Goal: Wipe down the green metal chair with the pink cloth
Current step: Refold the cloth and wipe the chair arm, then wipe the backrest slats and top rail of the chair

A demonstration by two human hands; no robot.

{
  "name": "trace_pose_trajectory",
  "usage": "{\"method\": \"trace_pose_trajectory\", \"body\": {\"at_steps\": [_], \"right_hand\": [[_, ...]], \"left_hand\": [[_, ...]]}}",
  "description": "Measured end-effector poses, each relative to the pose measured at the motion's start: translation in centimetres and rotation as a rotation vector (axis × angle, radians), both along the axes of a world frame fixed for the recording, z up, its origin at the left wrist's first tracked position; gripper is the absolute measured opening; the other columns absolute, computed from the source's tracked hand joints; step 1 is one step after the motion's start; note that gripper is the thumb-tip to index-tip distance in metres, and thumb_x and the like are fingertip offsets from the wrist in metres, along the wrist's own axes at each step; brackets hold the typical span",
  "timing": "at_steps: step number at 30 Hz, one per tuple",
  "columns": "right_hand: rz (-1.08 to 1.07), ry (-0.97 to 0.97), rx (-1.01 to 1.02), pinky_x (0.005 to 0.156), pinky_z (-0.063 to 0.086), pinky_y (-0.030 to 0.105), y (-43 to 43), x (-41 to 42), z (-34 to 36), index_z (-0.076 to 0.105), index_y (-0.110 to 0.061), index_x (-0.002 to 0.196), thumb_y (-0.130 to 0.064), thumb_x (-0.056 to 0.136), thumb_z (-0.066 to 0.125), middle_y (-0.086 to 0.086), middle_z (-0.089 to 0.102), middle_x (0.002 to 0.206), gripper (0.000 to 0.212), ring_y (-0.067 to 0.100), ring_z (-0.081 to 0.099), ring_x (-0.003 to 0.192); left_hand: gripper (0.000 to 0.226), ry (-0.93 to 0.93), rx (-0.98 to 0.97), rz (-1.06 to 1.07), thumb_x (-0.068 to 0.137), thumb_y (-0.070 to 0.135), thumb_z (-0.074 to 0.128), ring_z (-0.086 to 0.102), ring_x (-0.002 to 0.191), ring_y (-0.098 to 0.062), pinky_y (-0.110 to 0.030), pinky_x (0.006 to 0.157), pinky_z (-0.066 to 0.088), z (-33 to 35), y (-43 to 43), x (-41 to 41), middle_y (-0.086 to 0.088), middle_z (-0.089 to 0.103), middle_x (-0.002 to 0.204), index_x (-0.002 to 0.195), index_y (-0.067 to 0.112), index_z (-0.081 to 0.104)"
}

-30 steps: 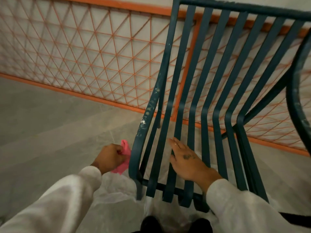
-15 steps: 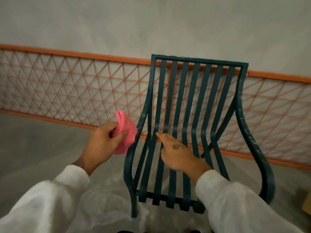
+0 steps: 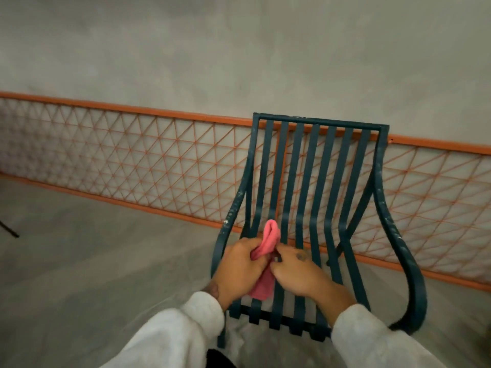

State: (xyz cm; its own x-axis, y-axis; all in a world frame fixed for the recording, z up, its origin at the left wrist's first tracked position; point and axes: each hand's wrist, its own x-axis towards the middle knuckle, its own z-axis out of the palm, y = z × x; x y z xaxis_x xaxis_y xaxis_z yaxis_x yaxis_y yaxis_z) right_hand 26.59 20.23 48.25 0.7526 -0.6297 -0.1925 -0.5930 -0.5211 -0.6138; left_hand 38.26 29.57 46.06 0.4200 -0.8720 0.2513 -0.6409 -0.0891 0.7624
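Your left hand (image 3: pixel 240 266) grips the cloth (image 3: pixel 269 237), and your right hand (image 3: pixel 297 272) pinches it close alongside. The chair (image 3: pixel 382 208) lies just beyond and under both hands. Its slats (image 3: pixel 305 181) run straight away from you, then up; both hands are equally near them.

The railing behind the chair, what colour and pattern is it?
Orange: the railing is a criss-cross lattice of triangles, shown clearly in the head view.
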Motion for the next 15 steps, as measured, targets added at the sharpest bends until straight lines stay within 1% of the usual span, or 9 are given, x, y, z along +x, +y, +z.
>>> {"method": "trace_pose_trajectory", "body": {"at_steps": [1,3,6,8,10,11,13,14,15], "right_hand": [[-0.042,-0.068,0.061,0.080,0.054,0.032,0.3,0.0,-0.5,0.059,-0.026,0.113,-0.023,0.094,0.047,-0.003,0.065,0.100,0.022,0.014,0.063,0.090],[-0.144,-0.200,0.170,0.089,0.055,0.037,1.0,0.2,-1.7,0.059,-0.029,0.115,-0.026,0.094,0.053,-0.007,0.068,0.102,0.022,0.011,0.064,0.094],[-0.265,-0.320,0.353,0.092,0.053,0.045,1.6,1.1,-3.7,0.060,-0.032,0.108,-0.033,0.093,0.056,-0.003,0.068,0.103,0.015,0.014,0.064,0.097],[-0.339,-0.399,0.467,0.094,0.053,0.051,1.8,1.9,-4.9,0.057,-0.035,0.101,-0.039,0.090,0.057,0.002,0.067,0.106,0.012,0.019,0.064,0.100],[-0.392,-0.461,0.545,0.092,0.055,0.051,1.9,3.3,-5.9,0.051,-0.033,0.100,-0.041,0.092,0.060,0.005,0.067,0.109,0.014,0.021,0.066,0.100],[-0.389,-0.487,0.565,0.092,0.056,0.048,2.0,4.2,-6.5,0.049,-0.033,0.101,-0.044,0.092,0.062,0.003,0.069,0.109,0.019,0.019,0.067,0.100],[-0.374,-0.523,0.557,0.093,0.056,0.044,2.0,5.7,-7.3,0.050,-0.034,0.102,-0.049,0.088,0.067,-0.003,0.071,0.109,0.026,0.013,0.070,0.100],[-0.372,-0.534,0.535,0.092,0.057,0.043,2.0,6.2,-7.4,0.051,-0.035,0.103,-0.047,0.087,0.068,-0.004,0.071,0.108,0.026,0.011,0.070,0.098],[-0.366,-0.526,0.508,0.091,0.057,0.043,1.7,6.9,-7.8,0.053,-0.035,0.103,-0.045,0.087,0.069,-0.004,0.071,0.107,0.024,0.010,0.070,0.096]], "left_hand": [[0.013,0.027,-0.003,0.025,0.092,0.025,0.061,0.058,0.069,-0.003,-0.007,0.062,0.040,-0.5,0.1,-0.2,0.000,0.067,0.083,0.099,0.022,0.072],[0.014,0.056,-0.007,0.070,0.092,0.028,0.060,0.058,0.068,-0.006,-0.011,0.061,0.040,-1.5,0.2,-0.1,0.000,0.065,0.081,0.094,0.021,0.071],[0.018,0.154,-0.013,0.080,0.094,0.030,0.059,0.053,0.064,-0.004,-0.013,0.060,0.041,-2.7,0.3,0.5,0.008,0.059,0.071,0.089,0.017,0.070],[0.019,0.229,-0.023,0.063,0.095,0.028,0.058,0.053,0.061,-0.004,-0.013,0.058,0.041,-3.4,0.5,0.8,0.008,0.057,0.067,0.086,0.015,0.069],[0.022,0.260,-0.016,0.083,0.096,0.033,0.055,0.058,0.065,-0.009,-0.019,0.058,0.045,-4.3,0.6,1.5,0.004,0.063,0.072,0.087,0.018,0.069],[0.022,0.269,0.004,0.099,0.097,0.036,0.053,0.060,0.069,-0.012,-0.022,0.061,0.049,-5.0,0.7,2.1,0.003,0.067,0.076,0.089,0.021,0.068],[0.018,0.326,0.041,0.076,0.097,0.036,0.051,0.065,0.076,-0.009,-0.020,0.068,0.053,-5.7,0.9,3.2,0.006,0.070,0.085,0.097,0.029,0.068],[0.016,0.397,0.047,0.035,0.096,0.033,0.053,0.067,0.082,-0.007,-0.020,0.074,0.054,-5.8,1.0,3.7,0.008,0.071,0.091,0.103,0.032,0.067],[0.018,0.509,0.038,-0.008,0.095,0.029,0.056,0.068,0.089,-0.007,-0.022,0.081,0.055,-6.2,1.2,4.4,0.008,0.072,0.098,0.109,0.033,0.067]]}}
